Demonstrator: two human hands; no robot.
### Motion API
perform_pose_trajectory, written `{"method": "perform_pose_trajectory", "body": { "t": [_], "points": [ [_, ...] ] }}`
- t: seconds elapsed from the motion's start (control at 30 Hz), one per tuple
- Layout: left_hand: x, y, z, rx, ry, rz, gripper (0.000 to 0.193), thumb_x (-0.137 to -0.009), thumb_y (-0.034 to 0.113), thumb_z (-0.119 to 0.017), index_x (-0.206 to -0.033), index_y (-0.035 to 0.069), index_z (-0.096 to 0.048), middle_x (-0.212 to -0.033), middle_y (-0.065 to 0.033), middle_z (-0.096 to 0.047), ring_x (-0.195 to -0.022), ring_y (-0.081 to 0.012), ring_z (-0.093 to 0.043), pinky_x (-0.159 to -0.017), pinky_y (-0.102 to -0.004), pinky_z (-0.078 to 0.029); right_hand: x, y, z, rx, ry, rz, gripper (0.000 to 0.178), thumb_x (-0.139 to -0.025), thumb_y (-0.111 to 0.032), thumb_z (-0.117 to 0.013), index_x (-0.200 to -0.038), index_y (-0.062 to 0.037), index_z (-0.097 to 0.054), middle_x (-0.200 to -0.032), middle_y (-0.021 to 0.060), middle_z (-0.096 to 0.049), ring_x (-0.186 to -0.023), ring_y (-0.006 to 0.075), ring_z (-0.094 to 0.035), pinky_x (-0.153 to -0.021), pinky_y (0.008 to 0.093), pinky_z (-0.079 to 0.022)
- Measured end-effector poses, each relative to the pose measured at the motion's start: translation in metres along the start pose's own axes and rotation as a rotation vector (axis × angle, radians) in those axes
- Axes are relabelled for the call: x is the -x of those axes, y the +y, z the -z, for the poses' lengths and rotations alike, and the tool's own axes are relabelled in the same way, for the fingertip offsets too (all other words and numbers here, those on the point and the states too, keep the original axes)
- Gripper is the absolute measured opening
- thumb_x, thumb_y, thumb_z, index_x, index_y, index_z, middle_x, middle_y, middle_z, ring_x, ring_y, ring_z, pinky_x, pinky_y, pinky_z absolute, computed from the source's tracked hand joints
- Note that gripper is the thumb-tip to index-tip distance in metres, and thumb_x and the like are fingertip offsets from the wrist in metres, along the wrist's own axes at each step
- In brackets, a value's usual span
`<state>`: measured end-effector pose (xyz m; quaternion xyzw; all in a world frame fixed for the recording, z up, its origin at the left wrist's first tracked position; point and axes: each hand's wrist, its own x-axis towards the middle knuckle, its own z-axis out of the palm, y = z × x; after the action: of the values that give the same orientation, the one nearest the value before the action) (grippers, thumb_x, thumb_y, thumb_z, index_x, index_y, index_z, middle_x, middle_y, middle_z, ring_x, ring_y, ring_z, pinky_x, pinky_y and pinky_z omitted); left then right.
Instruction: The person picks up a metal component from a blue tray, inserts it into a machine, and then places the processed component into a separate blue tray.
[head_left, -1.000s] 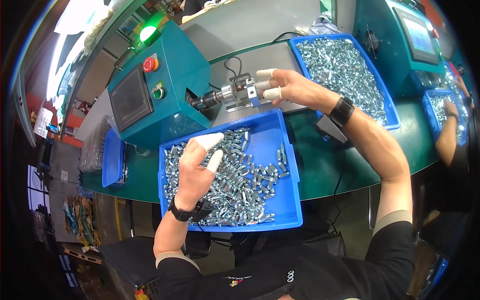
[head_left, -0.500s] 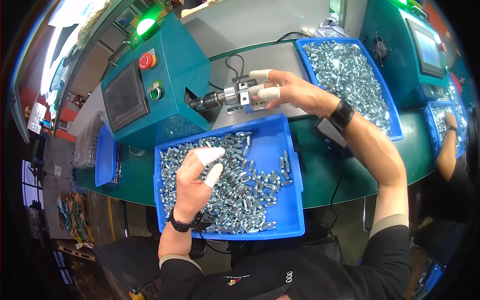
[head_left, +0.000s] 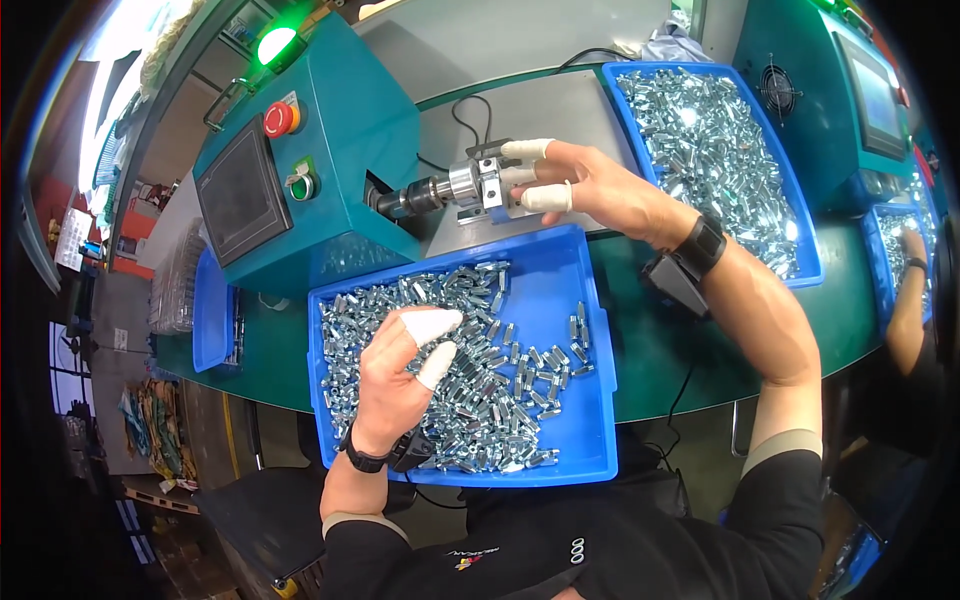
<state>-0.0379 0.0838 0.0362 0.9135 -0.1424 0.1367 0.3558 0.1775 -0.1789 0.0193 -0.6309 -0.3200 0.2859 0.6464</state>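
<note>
My left hand (head_left: 392, 385) hovers over the near part of a blue tray (head_left: 590, 440) of small silvery metal fittings (head_left: 480, 400). Its white-capped thumb and forefinger are apart, with no fitting visible between them. Up at the machine, my right hand (head_left: 610, 195) reaches in from the right to the end of a silvery clamping fixture (head_left: 490, 187). Pale caps cover its fingers too. The forefinger lies along the top by a black lever, the thumb sits lower, and another finger points at the fixture's face. Any part inside the fixture is hidden.
A teal machine (head_left: 340, 130) with a dark screen, red button (head_left: 281, 119) and lit green lamp stands at the left, its black spindle (head_left: 410, 198) meeting the fixture. A second blue tray (head_left: 815, 265) full of fittings lies at the right. Another person's arm (head_left: 908, 300) works beyond.
My left hand has shifted slightly right and down over the fittings. My right hand stays at the fixture, its thumb now a little lower. The whole view has moved slightly.
</note>
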Motion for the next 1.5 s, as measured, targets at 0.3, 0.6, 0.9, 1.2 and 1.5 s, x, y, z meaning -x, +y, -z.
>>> {"method": "perform_pose_trajectory", "body": {
  "t": [0.3, 0.6, 0.9, 1.2, 1.5],
  "points": [
    [0.002, 0.003, -0.001, -0.005, -0.006, -0.047, 0.028, -0.088, 0.0, -0.079, -0.116, 0.002, -0.077, -0.113, -0.0127, -0.078, -0.108, -0.0316, -0.072, -0.095, -0.0397, -0.056, 0.002, 0.001, 0.006, 0.002, -0.011, 0.015, 0.077, -0.102, -0.031, -0.073, -0.165, -0.0022, -0.039, -0.151, 0.0179, -0.064, -0.133, 0.026, -0.064, -0.097, 0.0359, -0.056],
    [0.005, 0.002, -0.005, -0.007, -0.007, -0.05, 0.028, -0.089, 0.0, -0.078, -0.117, 0.002, -0.077, -0.113, -0.0123, -0.078, -0.108, -0.0314, -0.072, -0.096, -0.0398, -0.056, -0.002, 0.008, 0.006, 0.094, 0.052, 0.054, 0.075, -0.102, -0.035, -0.074, -0.162, -0.0027, -0.044, -0.141, 0.0196, -0.069, -0.121, 0.0244, -0.069, -0.094, 0.0348, -0.057],
    [0.007, -0.006, -0.029, -0.014, -0.283, -0.145, 0.032, -0.086, 0.004, -0.082, -0.118, 0.004, -0.076, -0.102, -0.012, -0.075, -0.098, -0.0326, -0.069, -0.086, -0.0411, -0.058, -0.022, 0.007, 0.0, 0.788, 0.506, 0.094, 0.064, -0.098, -0.039, -0.074, -0.144, 0.0035, -0.063, -0.101, 0.0211, -0.078, -0.088, 0.0292, -0.077, -0.081, 0.0387, -0.06],
    [0.003, -0.001, -0.044, -0.252, -0.35, -0.249, 0.032, -0.084, 0.007, -0.08, -0.116, 0.005, -0.073, -0.098, -0.0108, -0.065, -0.097, -0.0331, -0.064, -0.085, -0.0449, -0.055, -0.039, -0.007, -0.021, 1.3, 0.515, 0.11, 0.051, -0.089, -0.03, -0.072, -0.129, 0.0024, -0.069, -0.094, 0.0275, -0.076, -0.094, 0.0447, -0.074, -0.084, 0.052, -0.059],
    [-0.004, -0.001, -0.053, -0.402, -0.412, -0.303, 0.026, -0.084, 0.005, -0.077, -0.109, 0.006, -0.071, -0.095, -0.0109, -0.063, -0.095, -0.0337, -0.064, -0.084, -0.0476, -0.054, -0.003, -0.019, 0.003, 1.265, 0.621, 0.048, 0.047, -0.087, -0.031, -0.072, -0.123, -0.0004, -0.068, -0.097, 0.0236, -0.076, -0.098, 0.0439, -0.074, -0.089, 0.0527, -0.059]
  ]
}}
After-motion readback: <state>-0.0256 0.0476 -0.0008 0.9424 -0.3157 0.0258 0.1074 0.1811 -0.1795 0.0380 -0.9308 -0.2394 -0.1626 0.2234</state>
